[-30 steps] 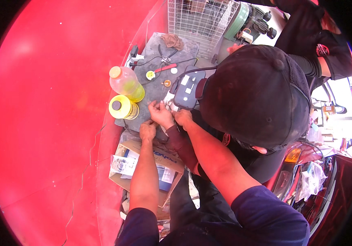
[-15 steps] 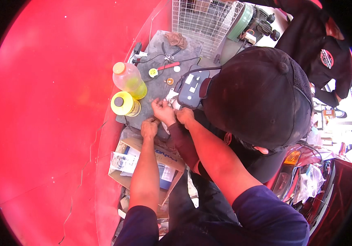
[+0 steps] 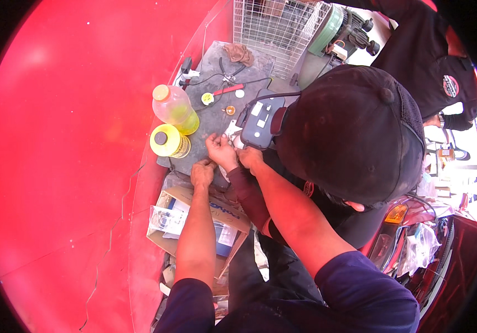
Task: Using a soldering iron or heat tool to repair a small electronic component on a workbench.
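My left hand (image 3: 202, 173) is at the near edge of the grey worktop (image 3: 208, 125), its fingers closed; whatever they pinch is hidden. To its right, my right hand (image 3: 250, 157) is also closed, just below a dark grey case with white labels (image 3: 259, 121). I cannot make out what it holds. Between my hands a co-worker's hand (image 3: 221, 151) reaches in, fingers curled, beside a small white piece (image 3: 232, 128). A yellow-capped bottle of yellow-green liquid (image 3: 176, 108) and a yellow bottle with a dark cap (image 3: 165, 141) stand left of these hands.
The co-worker's black cap (image 3: 352, 133) fills the right of centre. Pliers (image 3: 229, 75), a red-handled tool (image 3: 228, 89) and a brown rag (image 3: 239, 54) lie farther back. An open cardboard box (image 3: 233, 215) sits below my hands. A red wall (image 3: 72, 166) borders the left.
Both my hands stay in nearly the same place. The co-worker's cap has shifted slightly, and another person at the far right has moved an arm.
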`<action>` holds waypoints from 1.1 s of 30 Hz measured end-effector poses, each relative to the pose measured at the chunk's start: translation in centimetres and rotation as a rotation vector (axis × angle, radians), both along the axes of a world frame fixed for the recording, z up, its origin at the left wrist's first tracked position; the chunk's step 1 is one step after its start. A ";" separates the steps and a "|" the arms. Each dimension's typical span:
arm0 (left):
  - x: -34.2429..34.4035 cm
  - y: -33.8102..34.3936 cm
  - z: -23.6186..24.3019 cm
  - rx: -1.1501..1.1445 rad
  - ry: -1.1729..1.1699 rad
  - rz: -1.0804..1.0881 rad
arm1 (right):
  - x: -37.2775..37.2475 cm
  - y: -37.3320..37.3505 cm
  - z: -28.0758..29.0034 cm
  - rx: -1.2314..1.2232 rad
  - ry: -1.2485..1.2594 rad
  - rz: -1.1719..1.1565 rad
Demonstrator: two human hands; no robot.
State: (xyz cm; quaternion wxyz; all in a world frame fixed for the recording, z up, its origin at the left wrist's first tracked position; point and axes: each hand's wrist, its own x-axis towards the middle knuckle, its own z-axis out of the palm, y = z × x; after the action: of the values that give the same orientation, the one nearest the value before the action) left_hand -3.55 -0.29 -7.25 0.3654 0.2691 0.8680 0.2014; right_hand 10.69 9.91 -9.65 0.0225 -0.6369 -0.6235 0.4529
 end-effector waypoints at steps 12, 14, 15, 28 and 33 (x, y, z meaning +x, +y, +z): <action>0.1 0.2 -0.2 0.016 0.032 -0.031 | 0.0 0.1 3.3 -0.156 0.013 -0.079; 0.2 0.3 -0.1 0.031 0.022 -0.025 | 0.0 0.1 2.9 -0.111 0.016 -0.069; 0.2 0.3 -0.1 0.031 0.022 -0.025 | 0.1 0.1 2.8 -0.068 0.020 -0.056; 0.3 0.4 0.1 -0.008 0.019 -0.028 | 0.2 0.0 0.3 -0.015 0.012 -0.050; -0.1 -0.1 -0.3 -0.012 0.041 -0.019 | -0.1 -0.4 2.2 -0.077 0.098 -0.083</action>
State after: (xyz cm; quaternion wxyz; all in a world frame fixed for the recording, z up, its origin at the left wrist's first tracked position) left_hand -3.66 -0.35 -7.55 0.3512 0.2793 0.8739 0.1871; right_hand 10.56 9.48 -7.46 0.0475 -0.6397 -0.5766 0.5060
